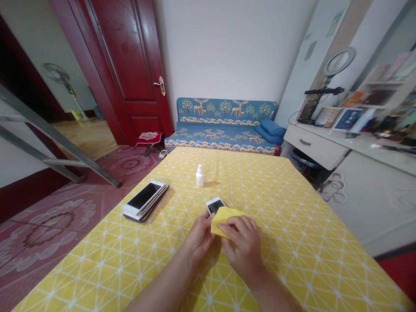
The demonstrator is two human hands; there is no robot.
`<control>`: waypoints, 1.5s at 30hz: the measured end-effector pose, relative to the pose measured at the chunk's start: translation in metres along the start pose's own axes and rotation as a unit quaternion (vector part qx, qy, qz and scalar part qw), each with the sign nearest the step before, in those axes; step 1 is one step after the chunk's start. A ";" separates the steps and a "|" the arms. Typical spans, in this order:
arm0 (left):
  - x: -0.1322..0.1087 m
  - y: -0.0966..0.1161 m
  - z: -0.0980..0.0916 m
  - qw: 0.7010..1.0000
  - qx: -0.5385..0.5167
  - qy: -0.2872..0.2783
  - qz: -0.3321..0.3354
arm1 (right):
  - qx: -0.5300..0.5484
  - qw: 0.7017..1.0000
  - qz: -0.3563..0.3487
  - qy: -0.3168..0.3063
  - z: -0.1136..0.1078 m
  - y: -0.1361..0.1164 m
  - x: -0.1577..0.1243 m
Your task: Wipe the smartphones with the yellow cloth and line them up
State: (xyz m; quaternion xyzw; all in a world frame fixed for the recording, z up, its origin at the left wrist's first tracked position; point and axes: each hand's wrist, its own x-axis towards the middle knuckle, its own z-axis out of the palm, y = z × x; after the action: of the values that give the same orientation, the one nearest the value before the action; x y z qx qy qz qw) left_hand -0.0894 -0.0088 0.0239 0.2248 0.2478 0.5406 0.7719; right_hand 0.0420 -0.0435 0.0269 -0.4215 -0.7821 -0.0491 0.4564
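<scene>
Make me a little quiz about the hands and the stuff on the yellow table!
1. True or false: the small white bottle is lying on its side.
2. What is the right hand pressing on? A) the yellow cloth B) a spoon C) a book
3. Fill the gap: the stack of phones lies to the ___ of the left hand.

Key: 1 false, it stands upright. 2 A. 3 left.
</scene>
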 end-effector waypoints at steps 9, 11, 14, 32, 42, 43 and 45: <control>-0.006 0.000 0.004 0.996 0.082 -0.035 0.028 | -0.066 0.997 0.043 -0.009 0.003 0.018 -0.001; -0.008 -0.001 0.005 0.992 0.108 -0.057 0.013 | -0.065 0.995 0.075 0.009 0.004 0.033 -0.003; -0.012 -0.005 0.008 0.985 0.143 -0.096 -0.023 | -0.038 0.989 0.140 0.043 0.003 0.049 -0.005; -0.013 -0.012 0.007 0.988 0.052 -0.089 -0.114 | 0.037 0.998 0.045 -0.004 -0.009 0.022 0.003; -0.006 0.005 0.007 0.995 -0.080 -0.041 -0.048 | 0.106 0.992 -0.020 -0.071 -0.013 0.007 0.003; -0.005 0.004 0.006 0.996 -0.066 -0.032 -0.045 | 0.105 0.992 -0.021 -0.065 -0.013 0.009 0.002; -0.003 0.001 0.004 0.999 -0.037 -0.019 -0.022 | 0.102 0.994 -0.008 -0.043 -0.012 0.014 0.000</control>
State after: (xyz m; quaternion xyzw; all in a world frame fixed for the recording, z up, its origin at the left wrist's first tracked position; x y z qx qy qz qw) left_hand -0.0885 -0.0121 0.0281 0.2005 0.2177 0.5276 0.7962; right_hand 0.0597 -0.0403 0.0302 -0.3687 -0.8053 0.0455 0.4620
